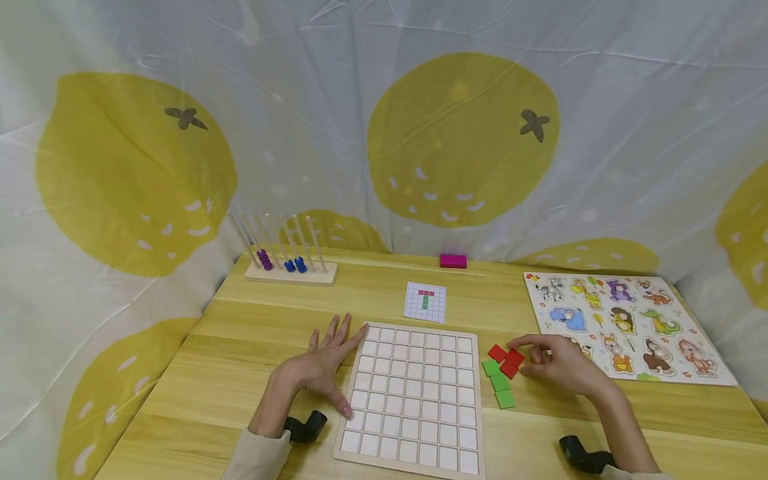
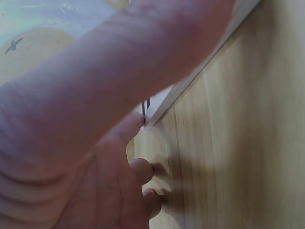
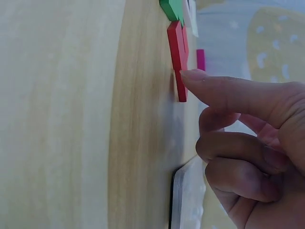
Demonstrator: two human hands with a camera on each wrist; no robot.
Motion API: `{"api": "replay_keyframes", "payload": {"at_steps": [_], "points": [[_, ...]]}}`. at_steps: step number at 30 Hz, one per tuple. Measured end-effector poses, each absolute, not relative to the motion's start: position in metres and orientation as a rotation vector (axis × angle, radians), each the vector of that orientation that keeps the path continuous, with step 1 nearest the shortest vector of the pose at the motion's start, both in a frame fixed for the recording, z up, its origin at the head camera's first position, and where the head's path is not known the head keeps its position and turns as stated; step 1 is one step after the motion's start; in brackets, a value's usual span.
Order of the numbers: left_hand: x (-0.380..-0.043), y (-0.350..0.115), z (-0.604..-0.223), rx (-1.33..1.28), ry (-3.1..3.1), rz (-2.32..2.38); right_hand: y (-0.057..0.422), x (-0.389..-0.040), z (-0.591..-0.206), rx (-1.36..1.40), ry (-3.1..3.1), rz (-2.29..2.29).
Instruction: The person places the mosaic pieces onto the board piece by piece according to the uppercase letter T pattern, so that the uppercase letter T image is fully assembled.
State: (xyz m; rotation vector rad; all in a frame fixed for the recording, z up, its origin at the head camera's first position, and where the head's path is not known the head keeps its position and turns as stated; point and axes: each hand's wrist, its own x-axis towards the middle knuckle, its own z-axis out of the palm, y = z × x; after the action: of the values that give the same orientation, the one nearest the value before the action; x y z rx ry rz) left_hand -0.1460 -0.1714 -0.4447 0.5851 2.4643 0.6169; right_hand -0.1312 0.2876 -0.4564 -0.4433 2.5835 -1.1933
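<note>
A wooden grid board (image 1: 479,407) with white squares lies on the table. My left hand (image 1: 315,367) is spread at its left side, index fingertip at the top corner and thumb at the left edge. To the board's right lie red square tiles (image 1: 509,369) and green square tiles (image 1: 505,399), in a loose cluster. My right hand (image 1: 561,363) is beside the red tiles, index finger and thumb apart around the nearest one. In the right wrist view one fingertip overlaps the end red tile (image 3: 181,90), while the other fingers are curled.
Behind the board lies a pattern card (image 1: 414,307) with a red and green T. A peg stand (image 1: 291,276) with purple and blue beads is at back left. A magenta block (image 1: 453,261) sits at the back edge. An animal puzzle board (image 1: 600,320) lies at right.
</note>
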Motion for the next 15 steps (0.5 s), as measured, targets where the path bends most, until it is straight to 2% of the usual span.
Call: {"api": "replay_keyframes", "payload": {"at_steps": [8,15], "points": [[-0.1464,-0.1715,-0.446,0.587,2.463,0.613,0.2856,-0.1301,-0.4584,-0.443,2.591,-1.178],[-0.1466,-0.1719,-0.4459,0.596,2.465,0.605,0.2832,-0.1293,-0.4587,-0.335,2.583,-1.188]]}}
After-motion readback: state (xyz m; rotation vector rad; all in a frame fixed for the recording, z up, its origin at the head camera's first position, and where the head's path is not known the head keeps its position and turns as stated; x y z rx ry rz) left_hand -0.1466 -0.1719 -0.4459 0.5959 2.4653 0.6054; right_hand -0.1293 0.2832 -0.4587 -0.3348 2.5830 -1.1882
